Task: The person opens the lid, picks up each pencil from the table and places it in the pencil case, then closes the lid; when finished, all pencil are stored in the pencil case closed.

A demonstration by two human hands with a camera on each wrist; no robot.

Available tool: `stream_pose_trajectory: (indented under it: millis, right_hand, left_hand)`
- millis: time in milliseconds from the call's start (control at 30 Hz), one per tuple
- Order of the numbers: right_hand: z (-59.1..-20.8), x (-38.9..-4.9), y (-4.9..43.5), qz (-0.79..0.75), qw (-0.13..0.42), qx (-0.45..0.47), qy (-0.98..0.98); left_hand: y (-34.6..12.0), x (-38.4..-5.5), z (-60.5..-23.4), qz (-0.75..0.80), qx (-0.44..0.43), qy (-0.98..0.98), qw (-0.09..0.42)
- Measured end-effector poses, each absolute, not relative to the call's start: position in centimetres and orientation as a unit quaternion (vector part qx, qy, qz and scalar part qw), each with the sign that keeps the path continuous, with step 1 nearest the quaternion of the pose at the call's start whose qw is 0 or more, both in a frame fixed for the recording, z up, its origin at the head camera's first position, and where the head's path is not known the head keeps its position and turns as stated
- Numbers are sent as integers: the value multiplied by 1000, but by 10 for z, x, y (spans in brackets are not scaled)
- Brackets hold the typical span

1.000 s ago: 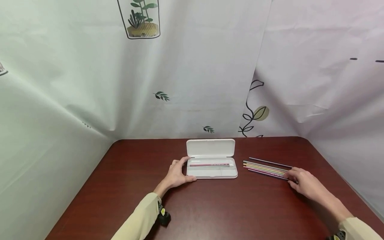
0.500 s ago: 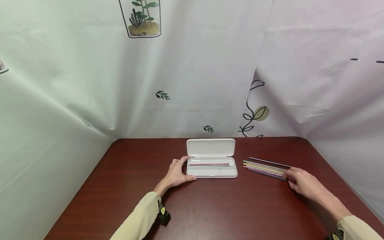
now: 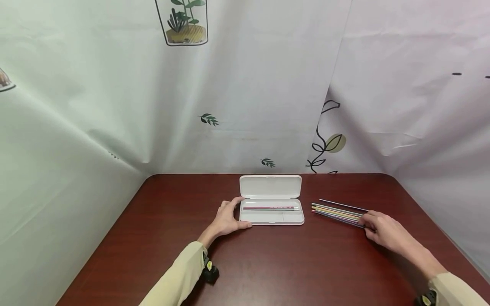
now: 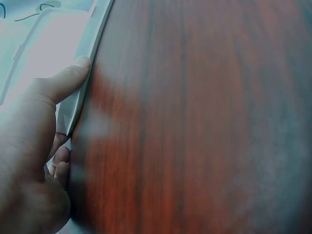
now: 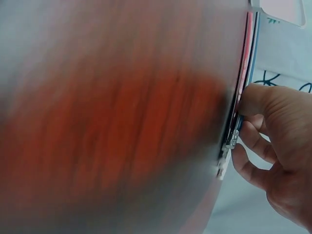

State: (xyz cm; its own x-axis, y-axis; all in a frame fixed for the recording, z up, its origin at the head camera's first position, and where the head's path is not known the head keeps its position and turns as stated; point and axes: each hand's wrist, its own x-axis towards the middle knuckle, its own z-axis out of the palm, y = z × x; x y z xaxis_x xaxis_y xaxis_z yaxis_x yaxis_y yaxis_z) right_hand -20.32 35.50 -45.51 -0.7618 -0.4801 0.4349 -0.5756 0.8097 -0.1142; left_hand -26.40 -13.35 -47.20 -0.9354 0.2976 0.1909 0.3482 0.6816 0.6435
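Observation:
A white pencil case (image 3: 261,219) lies on the table with its lid (image 3: 270,187) raised at the back. A pinkish-red pencil (image 3: 268,208) and a thin greyish one lie in its rear compartment. My left hand (image 3: 225,220) grips the case's left end, thumb on the front edge, fingers at the back corner. Right of the case, several coloured pencils (image 3: 334,213) lie side by side, one dark pencil (image 3: 342,204) set slightly apart behind them. My right hand (image 3: 386,231) pinches the bundle near its right ends, hiding them in the head view; the right wrist view shows thumb and fingertips against the pencils (image 5: 247,53).
The reddish-brown table (image 3: 275,263) carries the case and pencils near its back edge. A pale fabric sheet (image 3: 268,85) with printed plants hangs behind and along both sides. Wrist-worn cameras sit at both cuffs, the left camera (image 3: 210,272) close over the table.
My right hand has shifted slightly left along the pencils, and the bundle looks closer together. My left hand stays on the case. The head view has tilted a little.

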Motion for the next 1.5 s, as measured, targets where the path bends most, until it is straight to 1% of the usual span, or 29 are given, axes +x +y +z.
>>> stream_pose_trajectory:
  millis: [333,800,1267,1500]
  right_hand:
    - [-447,-216,327,140,191,299,-924]
    - [-429,-241,275,156,163,330,-917]
    - [-427,-263,227,159,170,378,-896]
    - [-425,-272,207,153,150,391,-895]
  left_hand:
    - [-132,-262,-471,-359,-174,-916,34]
    - [-133,-262,-471,-362,-174,-915,31]
    - [-133,-260,-469,-364,-171,-915,31]
    - [-133,-261,-470,-360,-174,-916,32]
